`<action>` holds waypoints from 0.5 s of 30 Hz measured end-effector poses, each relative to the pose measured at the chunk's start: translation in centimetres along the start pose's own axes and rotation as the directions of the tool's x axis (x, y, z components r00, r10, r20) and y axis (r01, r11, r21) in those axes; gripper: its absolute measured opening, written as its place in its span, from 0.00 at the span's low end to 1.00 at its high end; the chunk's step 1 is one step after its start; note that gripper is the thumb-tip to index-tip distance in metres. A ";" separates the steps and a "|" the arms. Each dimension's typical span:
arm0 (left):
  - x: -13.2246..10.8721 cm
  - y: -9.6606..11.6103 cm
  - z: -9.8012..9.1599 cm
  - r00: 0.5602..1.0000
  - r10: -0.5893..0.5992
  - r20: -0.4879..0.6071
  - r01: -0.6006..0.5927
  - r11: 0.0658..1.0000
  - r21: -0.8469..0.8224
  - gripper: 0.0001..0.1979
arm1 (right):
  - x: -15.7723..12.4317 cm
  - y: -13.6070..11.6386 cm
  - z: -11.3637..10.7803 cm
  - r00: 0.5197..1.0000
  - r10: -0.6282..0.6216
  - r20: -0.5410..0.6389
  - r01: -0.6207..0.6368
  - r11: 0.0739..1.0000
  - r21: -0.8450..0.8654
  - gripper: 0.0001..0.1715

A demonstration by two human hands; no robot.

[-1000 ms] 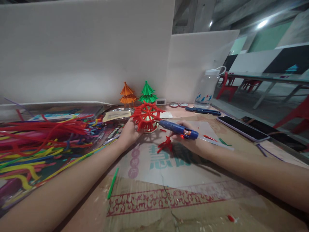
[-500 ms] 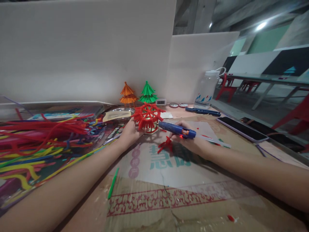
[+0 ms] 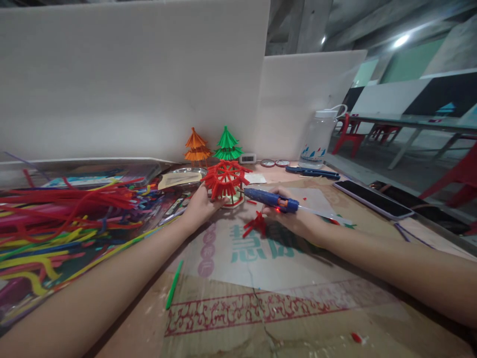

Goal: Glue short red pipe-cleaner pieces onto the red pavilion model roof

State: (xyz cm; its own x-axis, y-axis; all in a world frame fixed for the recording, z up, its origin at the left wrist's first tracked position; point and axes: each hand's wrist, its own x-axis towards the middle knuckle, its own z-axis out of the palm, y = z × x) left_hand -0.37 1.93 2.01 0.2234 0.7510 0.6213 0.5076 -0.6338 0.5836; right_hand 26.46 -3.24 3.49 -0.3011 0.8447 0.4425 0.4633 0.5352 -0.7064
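– At ctr of my remote feed, w/ 12 o'clock = away from the wearer: what've the L fingers got?
– L hand (image 3: 201,206) is gripping the red frame (image 3: 225,190) at abt its 8 o'clock edge; I can't see every fingertip. Frame's mid-table, held over a pale base (image 3: 235,203).
– And R?
– R hand (image 3: 285,220) is wrapped round the blue glue gun (image 3: 270,198), red light glowing. Nozzle points to abt 9, tip right by the frame's 4 o'clock edge; I can't tell if it's touching. Clear rod (image 3: 324,215) sticks out the back, twd 3–4.
– Next ring out from the frame?
– Small red piece (image 3: 256,226) at 5, on the plastic sheet (image 3: 231,271), just beside R hand. Green pagoda (image 3: 226,145) at 12, orange pagoda (image 3: 196,144) at 11, both near the white board (image 3: 149,84).
– Farther?
– Heap of coloured strips (image 3: 100,196) at 9, bottle (image 3: 316,144) at 2, phone (image 3: 372,198) at 3, green strip (image 3: 174,284) at 7.
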 end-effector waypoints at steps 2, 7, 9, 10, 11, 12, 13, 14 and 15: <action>0.0 -0.5 0.1 0.999 -0.036 -0.009 0.036 0.999 -0.007 0.25 | -0.1 -0.7 -0.8 0.999 -0.023 -0.031 0.025 0.997 0.075 0.17; -0.2 -1.4 0.2 0.996 -0.060 0.073 0.062 0.998 -0.027 0.26 | 2.5 -0.9 -4.2 0.988 -0.064 -0.139 0.053 0.995 -0.085 0.19; -0.3 -1.8 0.3 0.997 -0.043 0.070 0.043 0.999 -0.001 0.26 | 5.0 0.4 -5.3 0.986 -0.034 -0.162 0.016 0.993 -0.113 0.22; -0.3 -1.9 0.3 0.997 -0.040 0.059 0.040 0.999 0.009 0.26 | 6.5 1.2 -5.7 0.992 0.007 -0.126 -0.025 0.989 -0.143 0.21; -0.4 -2.1 0.4 0.998 -0.041 0.048 0.041 0.999 0.010 0.27 | 7.9 2.0 -6.0 0.992 0.080 -0.101 -0.100 0.973 -0.209 0.21; -0.4 -2.2 0.4 0.998 -0.044 0.041 0.044 0.999 0.004 0.27 | 9.3 2.9 -6.2 0.982 0.171 -0.082 -0.187 0.939 -0.287 0.22; -0.5 -2.3 0.5 0.998 -0.047 0.039 0.047 0.999 -0.009 0.27 | 10.5 3.7 -6.2 0.965 0.252 -0.068 -0.259 0.897 -0.359 0.24; -0.5 -2.3 0.5 0.998 -0.052 0.041 0.054 0.998 -0.026 0.28 | 11.6 4.4 -6.1 0.958 0.279 -0.071 -0.284 0.879 -0.382 0.25; -0.6 -2.2 0.5 0.997 -0.063 0.042 0.065 0.997 -0.046 0.28 | 12.5 5.0 -5.9 0.951 0.300 -0.069 -0.302 0.865 -0.401 0.26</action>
State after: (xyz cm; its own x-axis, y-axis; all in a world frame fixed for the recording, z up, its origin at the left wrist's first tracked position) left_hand -1.19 2.98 0.07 0.2256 0.7967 0.5607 0.4822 -0.5914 0.6463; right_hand 29.93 10.08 8.73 -0.0895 0.9648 0.2473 0.8256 0.2107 -0.5234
